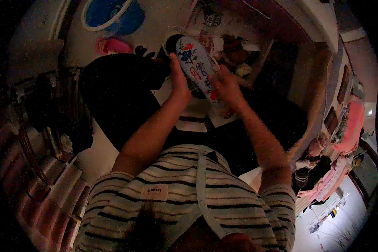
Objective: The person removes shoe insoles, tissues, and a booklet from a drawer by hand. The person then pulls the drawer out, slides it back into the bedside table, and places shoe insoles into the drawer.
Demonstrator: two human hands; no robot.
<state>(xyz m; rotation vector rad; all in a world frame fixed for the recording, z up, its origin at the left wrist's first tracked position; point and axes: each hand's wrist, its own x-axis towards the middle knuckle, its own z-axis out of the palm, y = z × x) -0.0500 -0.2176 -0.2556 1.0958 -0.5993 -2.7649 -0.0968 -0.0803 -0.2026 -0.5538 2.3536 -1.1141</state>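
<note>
An insole-shaped piece [195, 67], pale with red, blue and dark embroidered-looking patterns, is held up in front of my knees, tilted from upper left to lower right. Along its left edge lies my left hand [179, 80], fingers pointing up and pressed together against it. My right hand [227, 86] grips its lower right side with bent fingers. A dark rounded shape shows behind its upper end; what it is remains unclear in the dim light.
A blue basin [128, 19] with a white rim and a pink slipper [113, 45] are on the floor ahead. Beyond my hands are dim small items, including a brown one [235, 50]. Pink cloths [349, 126] lie at the right; a dark chair stands left.
</note>
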